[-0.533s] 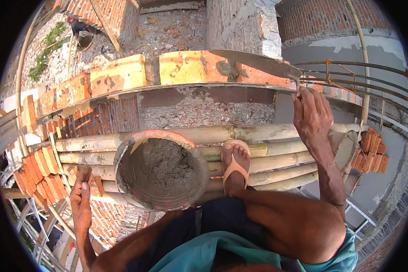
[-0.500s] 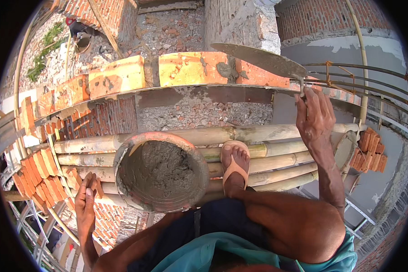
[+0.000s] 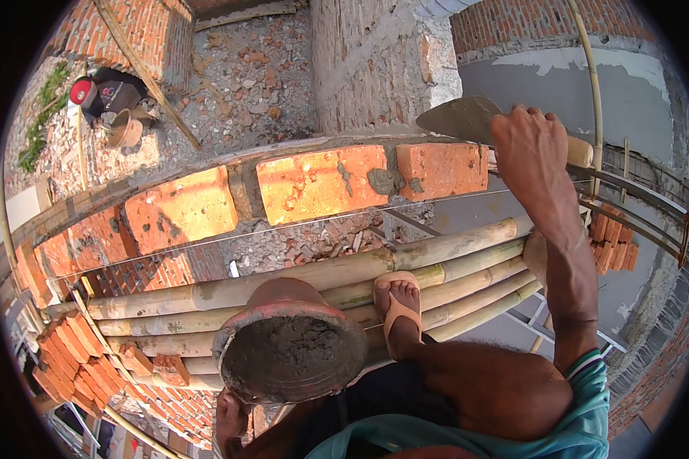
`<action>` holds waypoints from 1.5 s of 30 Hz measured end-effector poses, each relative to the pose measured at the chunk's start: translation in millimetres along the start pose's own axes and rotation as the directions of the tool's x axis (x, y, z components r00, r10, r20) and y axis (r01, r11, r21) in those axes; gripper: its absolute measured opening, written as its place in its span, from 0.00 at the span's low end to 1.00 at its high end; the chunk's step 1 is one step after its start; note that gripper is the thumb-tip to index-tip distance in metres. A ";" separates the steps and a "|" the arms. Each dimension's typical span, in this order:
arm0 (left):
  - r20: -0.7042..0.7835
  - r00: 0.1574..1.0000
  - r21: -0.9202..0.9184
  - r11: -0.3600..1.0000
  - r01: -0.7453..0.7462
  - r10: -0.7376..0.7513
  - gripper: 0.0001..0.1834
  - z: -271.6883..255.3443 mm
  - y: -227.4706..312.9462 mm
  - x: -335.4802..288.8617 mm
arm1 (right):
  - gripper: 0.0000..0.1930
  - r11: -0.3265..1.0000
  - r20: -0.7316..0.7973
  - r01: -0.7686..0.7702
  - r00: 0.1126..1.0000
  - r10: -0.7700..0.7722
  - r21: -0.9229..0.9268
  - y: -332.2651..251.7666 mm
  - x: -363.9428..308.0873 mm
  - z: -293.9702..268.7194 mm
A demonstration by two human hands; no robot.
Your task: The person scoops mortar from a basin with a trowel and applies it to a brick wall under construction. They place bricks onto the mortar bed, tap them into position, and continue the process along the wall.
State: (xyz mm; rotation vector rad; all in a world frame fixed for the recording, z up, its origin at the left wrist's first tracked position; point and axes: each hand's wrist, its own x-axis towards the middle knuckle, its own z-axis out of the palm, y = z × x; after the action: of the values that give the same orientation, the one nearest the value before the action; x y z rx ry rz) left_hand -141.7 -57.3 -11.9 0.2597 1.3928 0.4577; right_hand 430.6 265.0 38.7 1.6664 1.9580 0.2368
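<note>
Grey trowel clasped in right grip; left grip moved beside bucket, hold unclear

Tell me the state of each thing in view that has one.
Trowel: gripped in the right hand
Bucket: tilted, holding mortar
Left hand: by the bucket's rim, grip unclear
Brick row: laid, mortar in gaps
String: taut
Left brick pile: stacked
Sandaled foot: resting on bamboo poles

No legible wording — just small, blurred print on a dark shirt, well beyond the left hand and leftward of it.
</note>
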 end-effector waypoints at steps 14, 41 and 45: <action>-0.257 0.961 -0.017 0.995 0.097 -0.099 0.31 13.1 -3.6 5.0 | 0.09 0.904 0.057 0.237 0.960 -0.275 0.357 -21.2 62.7 -28.0; -0.080 0.994 -0.188 0.979 -0.083 0.069 0.38 20.5 -31.6 26.2 | 0.14 0.487 -0.404 0.442 0.895 -0.188 0.754 -124.7 6.1 -38.2; -0.140 0.986 -0.229 0.966 -0.122 0.091 0.35 25.7 -28.4 31.1 | 0.13 0.637 -0.585 0.485 0.808 -0.065 0.599 -137.2 -21.1 -10.9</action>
State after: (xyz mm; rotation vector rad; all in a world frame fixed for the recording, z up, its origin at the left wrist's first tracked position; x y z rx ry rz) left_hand -108.6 -66.0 -47.5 0.1117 1.4381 0.7355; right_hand 309.3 217.8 -10.7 1.8115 2.9953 -0.3249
